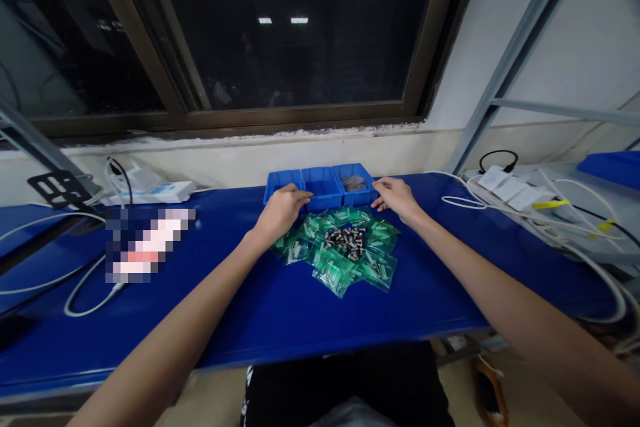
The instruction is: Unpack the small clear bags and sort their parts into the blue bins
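Three blue plastic bins stand side by side at the back of the table: a left bin [283, 179], a middle bin [323, 200] and a right bin [356, 197] with small clear or brownish pieces [353, 183] in it. My left hand [284, 209] is closed at the front of the left bin, its fingertips reaching the middle bin's front edge. With bent fingers, my right hand [395, 198] grips the right bin's outer front corner. Just in front lie green-tinted plastic packets [336, 271] with small parts inside, ringed around a pile of small metal fittings [347, 241].
White cables and power adapters [517, 188] lie at the right beside a grey metal upright [500, 73]. At the left are a white power strip [165, 192], a black bracket [57, 188], cables and a blurred-out item [150, 247]. A window [300, 47] rises behind the blue table [240, 320].
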Demonstrator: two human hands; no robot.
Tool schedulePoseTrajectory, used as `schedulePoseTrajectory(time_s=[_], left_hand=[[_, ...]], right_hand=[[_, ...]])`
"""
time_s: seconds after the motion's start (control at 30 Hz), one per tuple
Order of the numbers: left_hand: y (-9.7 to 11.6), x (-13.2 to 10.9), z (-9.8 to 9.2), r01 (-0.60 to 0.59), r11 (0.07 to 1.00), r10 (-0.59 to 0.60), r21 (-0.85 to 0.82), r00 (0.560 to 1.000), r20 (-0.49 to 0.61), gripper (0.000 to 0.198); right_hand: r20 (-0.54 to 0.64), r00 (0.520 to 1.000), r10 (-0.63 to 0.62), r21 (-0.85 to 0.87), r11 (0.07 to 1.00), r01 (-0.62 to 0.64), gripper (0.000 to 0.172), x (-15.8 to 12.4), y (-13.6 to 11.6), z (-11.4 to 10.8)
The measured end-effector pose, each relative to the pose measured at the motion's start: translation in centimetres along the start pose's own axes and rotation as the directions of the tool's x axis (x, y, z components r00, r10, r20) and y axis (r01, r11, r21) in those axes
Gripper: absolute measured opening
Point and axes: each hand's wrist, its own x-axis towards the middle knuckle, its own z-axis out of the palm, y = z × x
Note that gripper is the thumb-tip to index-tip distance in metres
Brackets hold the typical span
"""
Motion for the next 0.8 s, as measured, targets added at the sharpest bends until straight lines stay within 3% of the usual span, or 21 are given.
schedulePoseTrajectory(time_s=[0.17, 0.4, 0.57, 0.7, 0.8], left_hand=[[-0.2, 0.3, 0.5, -0.024, 1.000, 0.024, 0.000, 1.000, -0.013, 0.033], [0.0, 0.4, 0.6, 0.050, 0.998, -0.051, -0.025, 0.998, -0.036, 0.024], [0.2, 0.5, -0.1, 0.012, 1.000, -0.012, -0.011, 1.000, -0.018, 0.026], [1.3, 0.7, -1.5, 0.008, 0.999, 0.002, 0.053, 0.983, -0.185, 0.027], [3.3, 0.8, -2.1, 0.032, 0.992, -0.063, -0.123, 0.964, -0.260, 0.031]], right_hand=[[-0.007, 1.000, 0.011, 0.044, 0.999, -0.011, 0.015, -0.1, -0.2, -0.1], [-0.109, 0.993, 0.053, 0.089, 0.995, -0.043, 0.011, 0.5, -0.1, 0.1], [-0.157, 0.986, -0.063, -0.054, 0.997, 0.055, 0.009, 0.6, -0.7, -0.2], [-0.202, 0.960, -0.196, -0.147, 0.975, 0.168, 0.014, -0.4, -2.5, -1.4], [-0.258, 0.940, -0.224, -0.078, 0.974, 0.211, 0.014, -2.0, -4.4, -1.9]])
